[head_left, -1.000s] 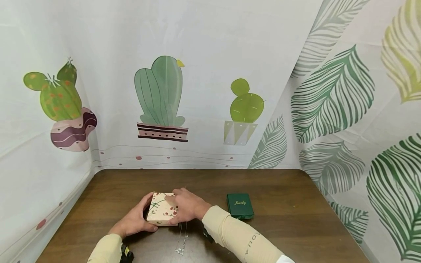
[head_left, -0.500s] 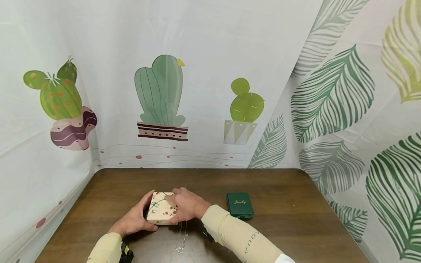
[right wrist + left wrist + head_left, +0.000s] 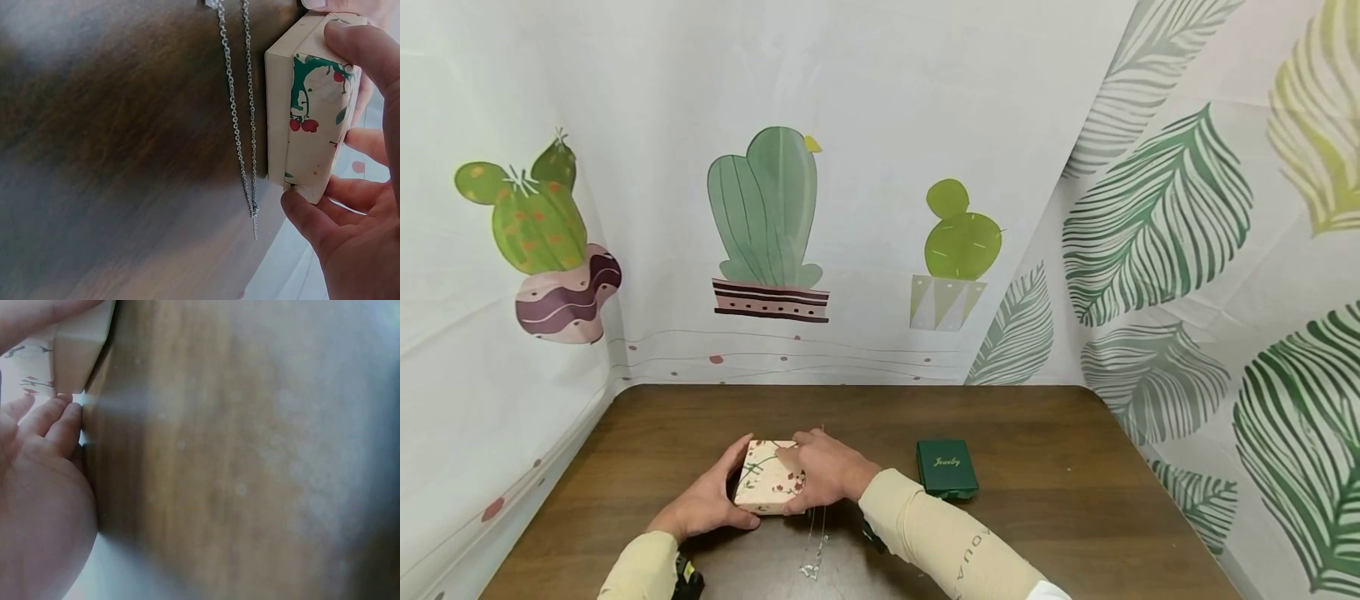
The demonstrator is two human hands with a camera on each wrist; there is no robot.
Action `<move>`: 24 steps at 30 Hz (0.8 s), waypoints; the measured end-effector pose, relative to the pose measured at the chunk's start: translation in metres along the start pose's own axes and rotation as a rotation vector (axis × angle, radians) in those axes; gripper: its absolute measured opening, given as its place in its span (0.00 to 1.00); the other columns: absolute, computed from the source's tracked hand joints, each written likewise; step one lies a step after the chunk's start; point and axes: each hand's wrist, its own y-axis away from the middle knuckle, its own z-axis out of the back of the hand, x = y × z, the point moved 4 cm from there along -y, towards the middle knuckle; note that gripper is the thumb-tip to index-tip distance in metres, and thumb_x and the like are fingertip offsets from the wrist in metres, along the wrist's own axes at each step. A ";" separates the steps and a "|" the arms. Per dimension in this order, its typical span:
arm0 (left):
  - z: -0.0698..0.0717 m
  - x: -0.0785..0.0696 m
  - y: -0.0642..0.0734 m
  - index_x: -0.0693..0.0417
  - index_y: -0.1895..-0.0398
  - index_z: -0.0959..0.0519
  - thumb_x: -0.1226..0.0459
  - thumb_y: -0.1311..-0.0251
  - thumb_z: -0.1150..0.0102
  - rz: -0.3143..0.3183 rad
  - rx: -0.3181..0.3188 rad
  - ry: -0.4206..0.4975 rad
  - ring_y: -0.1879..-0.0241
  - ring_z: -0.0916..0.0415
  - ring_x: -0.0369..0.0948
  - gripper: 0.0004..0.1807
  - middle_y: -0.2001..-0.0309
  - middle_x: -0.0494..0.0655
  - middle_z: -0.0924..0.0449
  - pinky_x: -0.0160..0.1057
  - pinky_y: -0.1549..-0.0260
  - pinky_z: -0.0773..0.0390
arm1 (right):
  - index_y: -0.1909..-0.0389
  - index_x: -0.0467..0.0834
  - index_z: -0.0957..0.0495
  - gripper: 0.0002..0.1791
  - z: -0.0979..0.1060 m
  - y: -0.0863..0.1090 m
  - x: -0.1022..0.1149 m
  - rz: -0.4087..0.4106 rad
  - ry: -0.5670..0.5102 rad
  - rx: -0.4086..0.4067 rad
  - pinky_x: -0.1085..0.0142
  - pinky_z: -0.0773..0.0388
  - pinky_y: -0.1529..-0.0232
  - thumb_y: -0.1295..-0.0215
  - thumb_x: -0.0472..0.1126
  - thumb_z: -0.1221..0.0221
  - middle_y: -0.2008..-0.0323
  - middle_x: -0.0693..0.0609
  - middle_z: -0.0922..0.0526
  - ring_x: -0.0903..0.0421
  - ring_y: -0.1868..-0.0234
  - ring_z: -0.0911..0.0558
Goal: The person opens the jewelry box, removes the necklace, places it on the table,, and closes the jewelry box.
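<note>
A small cream cardboard box (image 3: 766, 482) with red flowers and green stems lies on the table, its lid on. My left hand (image 3: 703, 502) holds it by the left side, thumb at the near edge and fingers at the far one. From the right, my right hand (image 3: 831, 472) grips the same box; in the right wrist view the thumb and fingertips span its lid (image 3: 320, 112). A silver chain necklace (image 3: 232, 106) lies stretched out just beside the box, apart from both hands. Part of the box shows at the corner of the left wrist view.
A dark green box (image 3: 948, 468) marked "Jewelry" in gold sits to the right, beyond the right forearm. The brown wooden table (image 3: 1060, 533) has rounded far corners. Behind it hangs a white cloth (image 3: 865, 150) printed with cacti and leaves.
</note>
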 end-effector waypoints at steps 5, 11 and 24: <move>0.000 0.000 0.000 0.52 0.15 0.57 0.63 0.69 0.13 0.001 -0.002 -0.007 0.25 0.42 0.54 0.77 0.20 0.62 0.42 0.25 0.39 0.38 | 0.33 0.56 0.23 0.43 -0.001 0.000 0.000 -0.011 0.008 0.007 0.74 0.27 0.54 0.50 0.67 0.25 0.52 0.57 0.22 0.59 0.54 0.25; -0.001 -0.002 0.002 0.50 0.15 0.56 0.62 0.69 0.13 -0.003 0.002 -0.017 0.27 0.40 0.49 0.77 0.19 0.61 0.42 0.24 0.38 0.39 | 0.32 0.57 0.24 0.44 -0.006 0.001 0.001 -0.035 0.005 0.030 0.73 0.26 0.53 0.50 0.68 0.25 0.51 0.57 0.23 0.59 0.51 0.26; 0.000 -0.002 0.002 0.48 0.15 0.53 0.62 0.68 0.13 0.039 0.002 -0.052 0.29 0.38 0.53 0.74 0.21 0.61 0.40 0.48 0.35 0.33 | 0.26 0.58 0.29 0.49 -0.009 0.001 0.002 -0.066 -0.007 0.052 0.71 0.24 0.46 0.48 0.70 0.26 0.47 0.56 0.22 0.57 0.43 0.23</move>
